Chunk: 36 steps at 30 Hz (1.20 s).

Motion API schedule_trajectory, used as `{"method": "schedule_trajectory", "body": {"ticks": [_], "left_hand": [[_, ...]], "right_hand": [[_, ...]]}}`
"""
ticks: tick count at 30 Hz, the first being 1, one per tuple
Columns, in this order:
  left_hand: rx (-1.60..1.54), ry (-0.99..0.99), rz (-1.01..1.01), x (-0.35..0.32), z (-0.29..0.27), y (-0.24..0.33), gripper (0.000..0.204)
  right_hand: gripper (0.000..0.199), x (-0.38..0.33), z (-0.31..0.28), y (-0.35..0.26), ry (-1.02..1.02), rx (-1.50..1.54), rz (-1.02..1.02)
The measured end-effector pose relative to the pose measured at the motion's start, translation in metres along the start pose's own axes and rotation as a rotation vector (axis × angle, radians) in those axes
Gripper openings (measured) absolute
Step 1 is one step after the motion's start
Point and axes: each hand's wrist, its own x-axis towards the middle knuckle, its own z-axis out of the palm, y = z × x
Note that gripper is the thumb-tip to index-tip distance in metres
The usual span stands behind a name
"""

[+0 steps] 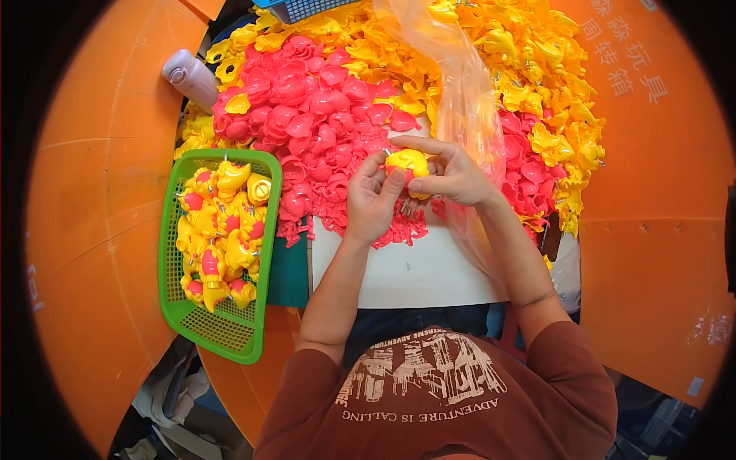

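Between both hands, above the white board (368, 274), is a small yellow plastic toy figure (412, 160) with a pink patch. My left hand (373, 201) is closed on its left side, thumb up against the lower front. From the right, my right hand (455, 175) grips it, the index finger stretched over the top and the thumb below. Parts of the toy are hidden by the fingers. Just beyond and left of the hands lies a heap of pink plastic shells (307, 115), with smaller pink pieces (399, 232) under the hands.
A green basket (263, 307) of assembled yellow-and-pink toys (222, 230) stands at left. Behind it is a lilac bottle (192, 79). Yellow parts (529, 46) heap up at the back and right, beside a clear plastic bag (468, 100). Orange panels (652, 291) flank the table.
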Motion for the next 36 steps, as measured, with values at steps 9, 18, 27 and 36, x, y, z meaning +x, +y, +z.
{"method": "schedule_trajectory", "body": {"ticks": [9,18,27,36], "left_hand": [[0.061,-0.024,0.052,-0.002,0.002,-0.002,0.043],[-0.082,0.079,0.030,0.001,-0.001,0.000,0.042],[0.017,0.163,0.104,-0.001,0.007,-0.012,0.034],[0.144,0.389,0.260,0.011,-0.032,0.001,0.020]], "right_hand": [[0.064,-0.001,-0.004,-0.002,-0.057,0.159,0.077],[0.074,0.004,0.011,0.002,0.021,0.066,-0.001],[0.039,0.024,0.048,0.030,0.645,-0.008,-0.169],[0.032,0.068,0.085,0.022,0.629,-0.489,-0.036]]}}
